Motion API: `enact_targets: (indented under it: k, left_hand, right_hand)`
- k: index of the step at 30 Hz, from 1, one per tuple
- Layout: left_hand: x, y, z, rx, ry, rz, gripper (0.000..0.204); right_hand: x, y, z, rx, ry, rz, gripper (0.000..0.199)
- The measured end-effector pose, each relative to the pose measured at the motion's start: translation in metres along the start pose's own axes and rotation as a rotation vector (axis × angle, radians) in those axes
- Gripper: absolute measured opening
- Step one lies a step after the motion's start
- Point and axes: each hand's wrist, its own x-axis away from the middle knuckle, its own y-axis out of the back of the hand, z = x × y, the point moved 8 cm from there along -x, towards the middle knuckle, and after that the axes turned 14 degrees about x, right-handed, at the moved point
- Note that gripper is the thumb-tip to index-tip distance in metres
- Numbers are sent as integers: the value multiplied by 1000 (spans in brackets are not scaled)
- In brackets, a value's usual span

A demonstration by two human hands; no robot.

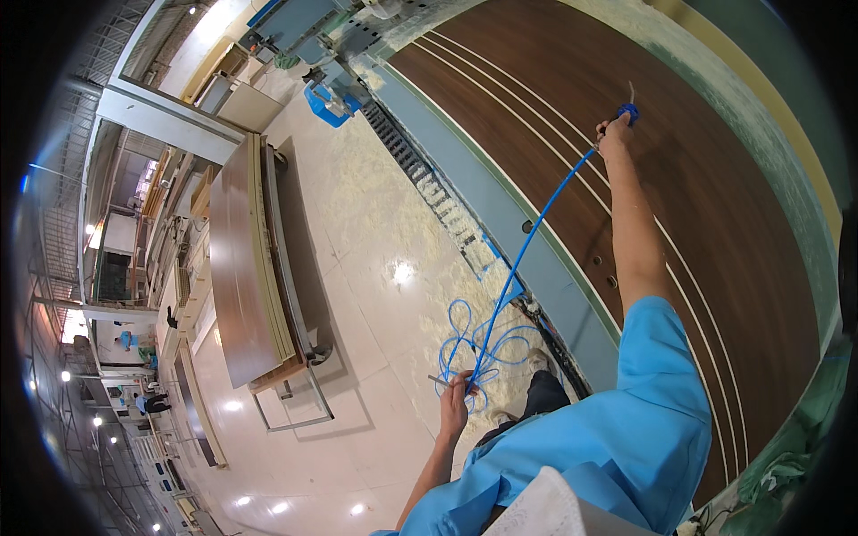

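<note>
Right hand (615, 138), upper right, grips the blue air nozzle (628, 112) over the dark door panel (715, 232); left hand (456, 393) pinches the blue hose (523, 255) (keep it taut, clear of the floor coils).

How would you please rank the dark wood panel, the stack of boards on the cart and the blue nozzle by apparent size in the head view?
1. Dark wood panel, by far the largest.
2. Stack of boards on the cart; it lies farther off, so true size is unsure.
3. Blue nozzle, in the right hand.

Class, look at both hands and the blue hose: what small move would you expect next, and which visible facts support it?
Probably the right hand sweeps the blue nozzle along the pale grooves of the dark wood panel, since it is stretched over them, while the left hand feeds the blue hose coiled on the floor.
</note>
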Motion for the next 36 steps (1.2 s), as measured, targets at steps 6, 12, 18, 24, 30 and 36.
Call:
enact_targets:
  k: [6,12,18,24,30,36]
  left_hand:
    - [17,18,22,-181,9,80,50]
    - [23,31,34,-260,-10,117,51]
    - [41,3,28,18,30,331,61]
    - [140,-77,43,32,115,872,66]
    - [275,-82,109,-18,294,1016,62]
    - [343,-68,144,-219,195,1017,56]
  right_hand:
    - [37,30,-50,378,-7,535,53]
    - [152,129,-131,649,45,696,59]
    - [289,307,-229,632,45,460,64]
    - [485,445,-309,833,350,215,63]
    - [652,530,-364,1216,272,211,52]
    - [744,599,-360,1148,424,462,79]
